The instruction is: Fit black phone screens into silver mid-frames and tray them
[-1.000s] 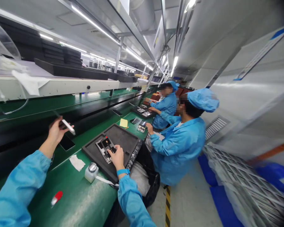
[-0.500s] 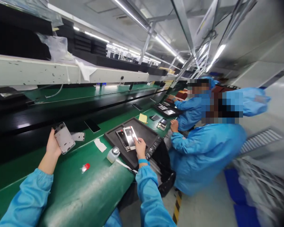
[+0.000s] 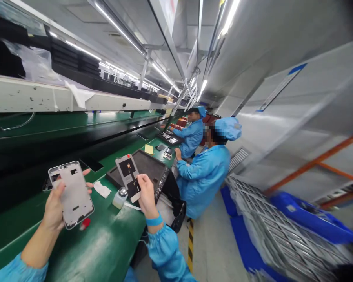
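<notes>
My left hand (image 3: pixel 53 207) is wrapped around a light grey phone frame (image 3: pixel 76 197), holding it tilted upright above the bench. Small cutouts show near its top, with dark marks along its lower edge. Between thumb and fingers, my right hand (image 3: pixel 147 192) pinches a phone screen panel (image 3: pixel 126 170) by its lower right side. The panel has a pale border, black patches and a red sticker at the top. It is held over the near left part of a dark tray (image 3: pixel 154 166) and hides part of it. Partly behind my left hand lies another phone part (image 3: pixel 47 185).
On the green bench (image 3: pixel 106 239) are a pump bottle (image 3: pixel 120 198), a crumpled white tissue (image 3: pixel 102 189), a dark phone panel (image 3: pixel 91 163), a red piece (image 3: pixel 85 223) and a yellow note (image 3: pixel 149 149). Two co-workers in blue sit further along; a blue bin (image 3: pixel 314 219) stands at right.
My right hand has lifted the screen panel from the tray and brought it nearer. My left hand has brought the phone frame closer and turned it. The view has swung to the right.
</notes>
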The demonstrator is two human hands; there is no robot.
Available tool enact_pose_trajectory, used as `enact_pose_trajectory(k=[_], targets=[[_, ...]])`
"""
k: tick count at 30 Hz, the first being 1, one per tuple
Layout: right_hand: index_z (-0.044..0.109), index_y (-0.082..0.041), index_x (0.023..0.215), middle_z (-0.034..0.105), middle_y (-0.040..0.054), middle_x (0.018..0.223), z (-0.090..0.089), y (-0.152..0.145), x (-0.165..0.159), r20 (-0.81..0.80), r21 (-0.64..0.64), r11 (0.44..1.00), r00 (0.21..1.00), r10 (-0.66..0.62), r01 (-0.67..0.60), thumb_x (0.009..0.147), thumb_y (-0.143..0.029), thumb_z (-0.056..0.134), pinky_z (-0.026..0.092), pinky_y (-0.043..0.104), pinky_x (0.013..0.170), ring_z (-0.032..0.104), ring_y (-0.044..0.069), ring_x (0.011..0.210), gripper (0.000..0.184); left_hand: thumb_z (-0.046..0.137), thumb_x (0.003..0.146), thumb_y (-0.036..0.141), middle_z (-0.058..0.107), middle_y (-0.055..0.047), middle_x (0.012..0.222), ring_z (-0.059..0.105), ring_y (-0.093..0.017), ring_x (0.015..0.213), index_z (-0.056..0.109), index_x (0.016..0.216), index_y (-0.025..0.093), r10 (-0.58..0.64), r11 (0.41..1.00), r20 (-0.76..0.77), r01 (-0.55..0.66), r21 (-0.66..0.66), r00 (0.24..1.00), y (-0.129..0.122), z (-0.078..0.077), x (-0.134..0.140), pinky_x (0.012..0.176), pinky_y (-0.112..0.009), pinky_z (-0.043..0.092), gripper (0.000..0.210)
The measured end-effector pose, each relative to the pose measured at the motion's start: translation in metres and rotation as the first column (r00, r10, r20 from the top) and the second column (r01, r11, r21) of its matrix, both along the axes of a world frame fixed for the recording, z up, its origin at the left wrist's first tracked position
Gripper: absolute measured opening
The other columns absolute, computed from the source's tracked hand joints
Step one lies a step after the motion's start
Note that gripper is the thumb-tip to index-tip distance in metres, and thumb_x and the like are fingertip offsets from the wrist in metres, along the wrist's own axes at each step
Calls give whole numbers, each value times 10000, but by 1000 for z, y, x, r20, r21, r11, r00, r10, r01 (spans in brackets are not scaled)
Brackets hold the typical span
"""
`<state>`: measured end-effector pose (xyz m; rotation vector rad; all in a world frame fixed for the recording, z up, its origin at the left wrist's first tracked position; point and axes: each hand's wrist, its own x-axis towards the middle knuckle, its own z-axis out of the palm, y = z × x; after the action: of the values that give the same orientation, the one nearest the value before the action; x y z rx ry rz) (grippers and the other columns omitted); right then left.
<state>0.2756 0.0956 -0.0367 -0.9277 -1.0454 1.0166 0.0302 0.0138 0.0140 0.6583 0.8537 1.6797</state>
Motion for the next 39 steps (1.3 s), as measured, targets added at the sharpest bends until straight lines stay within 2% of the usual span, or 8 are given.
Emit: enact_pose_trajectory(k=[2, 8, 14, 18, 21, 26, 35, 39], targets=[[520, -241, 841, 555, -31, 746, 1, -18, -25, -42, 8, 999, 998, 47, -46, 780, -789, 749, 482, 267, 650, 540, 155, 678, 597, 960, 526, 540, 786, -187, 942, 723, -355, 700, 777, 1173, 256, -85, 992, -116, 95, 81, 990, -15, 1, 5, 549, -450, 643, 730], [494, -248, 850, 490, -48, 705, 3, -55, -69, -88, 81, 984, 982, 166, -159, 867, -780, 712, 446, 264, 619, 479, 143, 630, 576, 1002, 536, 526, 765, -172, 846, 740, -357, 712, 769, 1096, 250, -346, 930, -184, 362, 62, 920, -49, -6, 16, 607, -437, 626, 667], [649, -253, 1226, 720, 49, 1038, 18, -67, -57, 71, 294, 949, 993, 98, -114, 1013, -623, 649, 585, 336, 834, 707, 207, 936, 426, 866, 738, 688, 773, -166, 967, 734, -279, 824, 646, 1287, 147, -530, 800, -271, 580, 153, 803, -44, -10, 19, 741, -351, 601, 802], [682, -261, 1379, 660, 109, 1420, 40, -66, -39, 214, 403, 894, 970, 114, -194, 1087, -571, 553, 596, 377, 985, 685, 234, 1210, 444, 830, 837, 608, 758, -152, 1104, 738, -284, 961, 463, 1564, 186, -367, 816, -584, 552, 172, 724, -39, -12, 20, 849, -369, 618, 917], [694, -257, 1402, 624, 115, 1508, 54, -64, -33, 225, 402, 875, 956, 190, -269, 1098, -598, 509, 609, 406, 1024, 669, 255, 1296, 493, 847, 843, 538, 631, -192, 1440, 734, -292, 1049, 340, 1666, 263, -193, 874, -764, 462, 151, 616, -40, -8, 24, 1020, -475, 596, 1005], [707, -242, 1387, 693, 106, 1454, 60, -64, -39, 159, 362, 882, 952, 260, -301, 1069, -615, 573, 539, 476, 1172, 647, 276, 1369, 508, 823, 868, 523, 270, -170, 1757, 737, -305, 1127, 278, 1694, 392, -48, 894, -888, 417, 166, 457, -39, -11, 29, 1101, -558, 568, 999], [734, -203, 1080, 762, 109, 1222, 63, -58, -51, -34, 367, 916, 981, 189, -163, 985, -570, 725, 603, 427, 1040, 735, 245, 1139, 379, 753, 934, 555, 254, -150, 1776, 497, -398, 1515, 134, 1706, 424, 158, 879, -968, 419, 228, 196, -38, -15, 25, 1146, -583, 546, 998], [660, -207, 899, 721, 54, 976, 65, -48, -50, 5, 408, 906, 992, 125, -116, 984, -506, 741, 584, 356, 925, 708, 195, 942, 322, 757, 933, 557, 325, -177, 1742, 500, -404, 1512, 235, 1685, 359, 199, 851, -971, 468, 238, 132, -38, -11, 27, 1145, -560, 556, 936]])
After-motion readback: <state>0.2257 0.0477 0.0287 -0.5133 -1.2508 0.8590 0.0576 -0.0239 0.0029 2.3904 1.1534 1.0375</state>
